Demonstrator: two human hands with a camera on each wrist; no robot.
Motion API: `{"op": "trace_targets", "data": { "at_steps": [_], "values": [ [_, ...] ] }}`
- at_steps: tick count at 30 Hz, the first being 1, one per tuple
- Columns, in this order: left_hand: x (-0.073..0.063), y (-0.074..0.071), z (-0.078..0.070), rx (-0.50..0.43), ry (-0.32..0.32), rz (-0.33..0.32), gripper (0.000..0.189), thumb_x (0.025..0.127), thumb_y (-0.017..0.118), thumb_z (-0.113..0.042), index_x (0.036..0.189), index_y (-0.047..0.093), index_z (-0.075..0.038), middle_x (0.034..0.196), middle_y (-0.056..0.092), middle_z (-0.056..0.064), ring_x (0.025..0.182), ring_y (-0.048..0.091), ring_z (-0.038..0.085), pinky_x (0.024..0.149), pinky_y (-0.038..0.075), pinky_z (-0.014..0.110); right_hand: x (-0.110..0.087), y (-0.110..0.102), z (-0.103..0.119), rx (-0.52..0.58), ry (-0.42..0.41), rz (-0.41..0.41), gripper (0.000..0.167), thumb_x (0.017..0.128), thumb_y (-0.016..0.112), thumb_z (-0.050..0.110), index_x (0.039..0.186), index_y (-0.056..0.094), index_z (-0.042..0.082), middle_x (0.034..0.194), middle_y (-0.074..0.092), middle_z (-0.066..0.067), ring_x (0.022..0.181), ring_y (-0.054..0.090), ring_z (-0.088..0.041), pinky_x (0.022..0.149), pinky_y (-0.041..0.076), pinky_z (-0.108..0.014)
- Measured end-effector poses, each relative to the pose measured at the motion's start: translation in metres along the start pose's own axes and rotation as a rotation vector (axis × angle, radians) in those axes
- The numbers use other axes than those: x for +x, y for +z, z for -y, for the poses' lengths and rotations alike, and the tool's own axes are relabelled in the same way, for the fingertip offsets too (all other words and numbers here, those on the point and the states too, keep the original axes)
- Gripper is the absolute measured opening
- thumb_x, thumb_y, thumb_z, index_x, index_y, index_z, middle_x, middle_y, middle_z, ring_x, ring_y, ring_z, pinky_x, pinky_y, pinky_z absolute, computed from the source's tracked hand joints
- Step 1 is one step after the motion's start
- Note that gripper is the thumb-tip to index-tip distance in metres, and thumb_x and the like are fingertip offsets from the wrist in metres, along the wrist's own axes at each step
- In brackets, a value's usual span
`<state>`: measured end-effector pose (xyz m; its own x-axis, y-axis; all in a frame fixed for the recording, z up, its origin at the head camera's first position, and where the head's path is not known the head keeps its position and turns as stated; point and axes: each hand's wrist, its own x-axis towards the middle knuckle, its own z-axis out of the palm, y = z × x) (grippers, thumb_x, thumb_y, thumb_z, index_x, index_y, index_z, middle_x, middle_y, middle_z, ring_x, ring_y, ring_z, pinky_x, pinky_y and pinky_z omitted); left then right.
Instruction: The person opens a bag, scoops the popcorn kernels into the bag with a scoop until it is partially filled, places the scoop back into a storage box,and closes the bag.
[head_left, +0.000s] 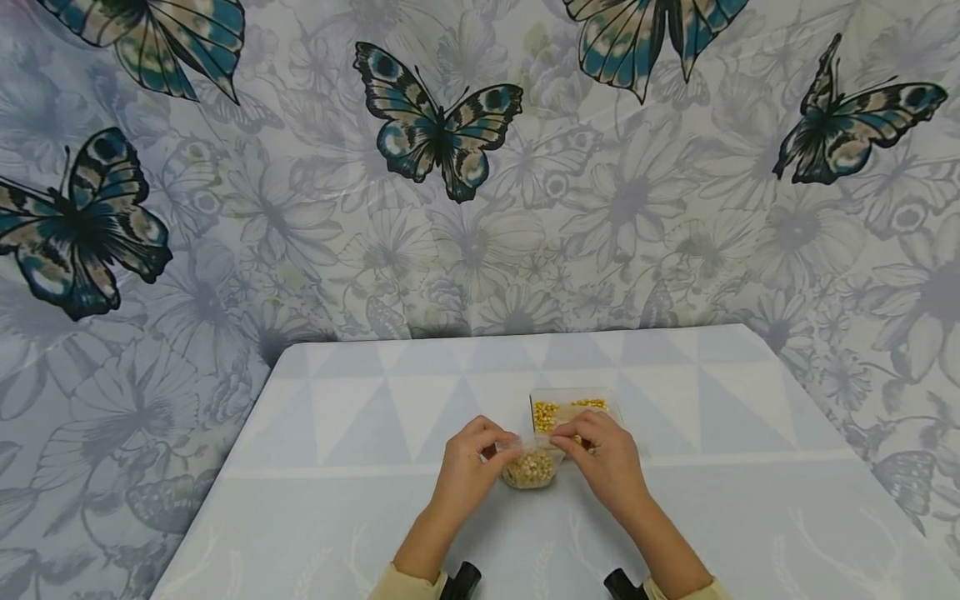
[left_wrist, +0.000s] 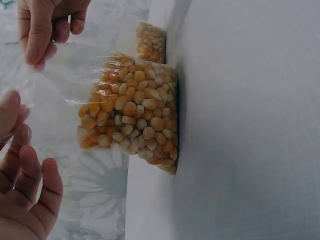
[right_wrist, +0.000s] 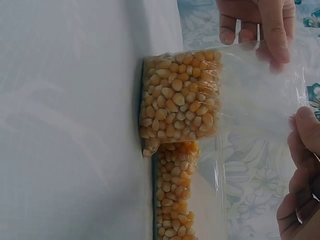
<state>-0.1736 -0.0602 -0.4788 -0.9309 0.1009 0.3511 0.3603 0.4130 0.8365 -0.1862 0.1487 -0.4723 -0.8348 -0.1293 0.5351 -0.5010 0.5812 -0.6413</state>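
A clear plastic bag [head_left: 529, 470] of corn kernels stands upright on the table in front of me. Its lower part is packed with yellow and cream kernels [left_wrist: 135, 107], while the upper part is bare, see-through film [right_wrist: 255, 85]. My left hand [head_left: 474, 462] pinches one top corner of the bag between thumb and fingertips. At the opposite corner, my right hand [head_left: 606, 462] pinches the film the same way. Just behind the bag is a clear rectangular container [head_left: 615, 410] with more corn kernels [right_wrist: 175, 200], partly hidden by the right hand and the bag.
The table [head_left: 360, 517] wears a pale cloth with triangle patterns. A curtain-like backdrop [head_left: 480, 267] with flowers and butterflies rises behind its far edge. Black wrist gear [head_left: 461, 581] shows at the sleeves.
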Motion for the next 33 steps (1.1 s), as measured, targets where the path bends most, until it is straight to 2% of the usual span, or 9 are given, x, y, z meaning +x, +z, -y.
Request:
{"op": "trace_targets", "data": {
  "at_steps": [5, 8, 13, 18, 23, 26, 29, 33],
  "values": [
    [0.001, 0.001, 0.001, -0.04, 0.018, -0.034, 0.003, 0.082, 0.079, -0.011, 0.085, 0.08, -0.012, 0.081, 0.065, -0.007, 0.07, 0.056, 0.001, 0.06, 0.05, 0.018, 0.0, -0.004, 0.0, -0.001, -0.055, -0.024, 0.016, 0.071, 0.086, 0.009, 0.079, 0.078, 0.021, 0.077, 0.066, 0.016, 0.07, 0.05, 0.002, 0.06, 0.042, -0.011],
    [0.001, 0.001, 0.001, -0.067, 0.01, -0.019, 0.003, 0.083, 0.078, -0.016, 0.084, 0.081, -0.015, 0.079, 0.065, -0.006, 0.069, 0.056, 0.001, 0.06, 0.049, 0.018, 0.001, -0.008, -0.001, -0.008, -0.091, -0.046, 0.02, 0.068, 0.086, 0.007, 0.078, 0.078, 0.023, 0.076, 0.066, 0.016, 0.072, 0.051, 0.0, 0.061, 0.04, -0.01],
    [0.001, 0.003, 0.003, -0.103, 0.011, 0.018, 0.006, 0.086, 0.077, -0.022, 0.084, 0.08, -0.018, 0.079, 0.066, -0.004, 0.068, 0.056, 0.003, 0.06, 0.049, 0.019, -0.001, -0.01, -0.004, 0.008, -0.09, -0.036, 0.021, 0.07, 0.085, 0.007, 0.078, 0.077, 0.024, 0.076, 0.066, 0.016, 0.072, 0.049, 0.0, 0.062, 0.04, -0.009],
    [0.001, 0.004, 0.006, -0.137, 0.055, 0.029, 0.012, 0.088, 0.076, -0.021, 0.081, 0.079, -0.012, 0.08, 0.066, -0.002, 0.069, 0.055, 0.004, 0.062, 0.05, 0.021, -0.003, -0.009, -0.007, 0.043, -0.109, -0.029, 0.02, 0.072, 0.084, 0.005, 0.078, 0.076, 0.023, 0.077, 0.066, 0.015, 0.073, 0.049, 0.0, 0.062, 0.042, -0.009],
    [0.001, 0.004, 0.006, -0.148, 0.03, 0.049, 0.014, 0.088, 0.076, -0.02, 0.08, 0.079, -0.009, 0.08, 0.066, -0.005, 0.068, 0.051, 0.004, 0.059, 0.046, 0.022, -0.003, -0.008, -0.008, 0.053, -0.148, -0.028, 0.02, 0.072, 0.084, 0.003, 0.081, 0.076, 0.019, 0.08, 0.067, 0.013, 0.076, 0.052, -0.003, 0.065, 0.042, -0.01],
    [0.001, 0.004, 0.007, -0.142, 0.025, 0.04, 0.011, 0.088, 0.076, -0.019, 0.08, 0.079, -0.011, 0.079, 0.066, -0.006, 0.067, 0.051, 0.003, 0.058, 0.046, 0.022, -0.003, -0.005, -0.007, 0.042, -0.166, 0.002, 0.02, 0.073, 0.084, 0.006, 0.086, 0.077, 0.02, 0.085, 0.067, 0.013, 0.082, 0.056, -0.005, 0.069, 0.046, -0.013],
    [0.0, 0.005, 0.007, -0.137, 0.055, 0.02, 0.011, 0.087, 0.076, -0.019, 0.081, 0.079, -0.011, 0.079, 0.066, -0.004, 0.067, 0.05, 0.003, 0.057, 0.046, 0.023, -0.001, 0.0, -0.005, 0.017, -0.203, 0.035, 0.019, 0.074, 0.085, 0.011, 0.089, 0.077, 0.022, 0.087, 0.067, 0.015, 0.088, 0.057, -0.007, 0.074, 0.048, -0.02],
    [-0.001, 0.006, 0.006, -0.128, 0.072, 0.013, 0.009, 0.088, 0.076, -0.021, 0.084, 0.079, -0.014, 0.081, 0.066, -0.004, 0.068, 0.051, 0.003, 0.057, 0.046, 0.023, 0.002, 0.006, -0.002, 0.002, -0.256, 0.03, 0.018, 0.073, 0.086, 0.012, 0.084, 0.077, 0.023, 0.084, 0.066, 0.015, 0.085, 0.057, -0.007, 0.075, 0.046, -0.023]
  ]
}}
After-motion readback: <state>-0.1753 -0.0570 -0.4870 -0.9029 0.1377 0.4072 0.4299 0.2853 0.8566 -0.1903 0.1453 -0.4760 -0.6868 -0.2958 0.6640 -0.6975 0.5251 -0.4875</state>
